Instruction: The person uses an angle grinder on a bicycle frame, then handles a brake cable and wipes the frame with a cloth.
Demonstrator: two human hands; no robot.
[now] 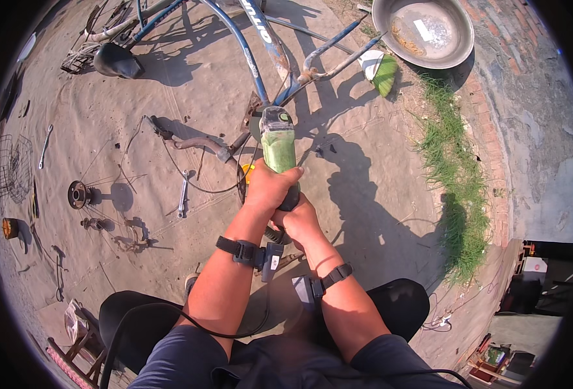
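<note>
Both of my hands grip a green angle grinder held out in front of me. My left hand wraps its body, and my right hand closes round the rear end. The grinder's head and dark disc are at the lower end of a blue bicycle frame; whether the disc touches metal cannot be made out. Just left of the grinder lies a rusty handlebar with cables. An orange-yellow piece shows beside my left hand, partly hidden.
Two wrenches, one near and one farther left, lie on the ground. A wheel hub, a black saddle and a wire basket are at left. A metal basin and grass line the right. A power cord crosses my left arm.
</note>
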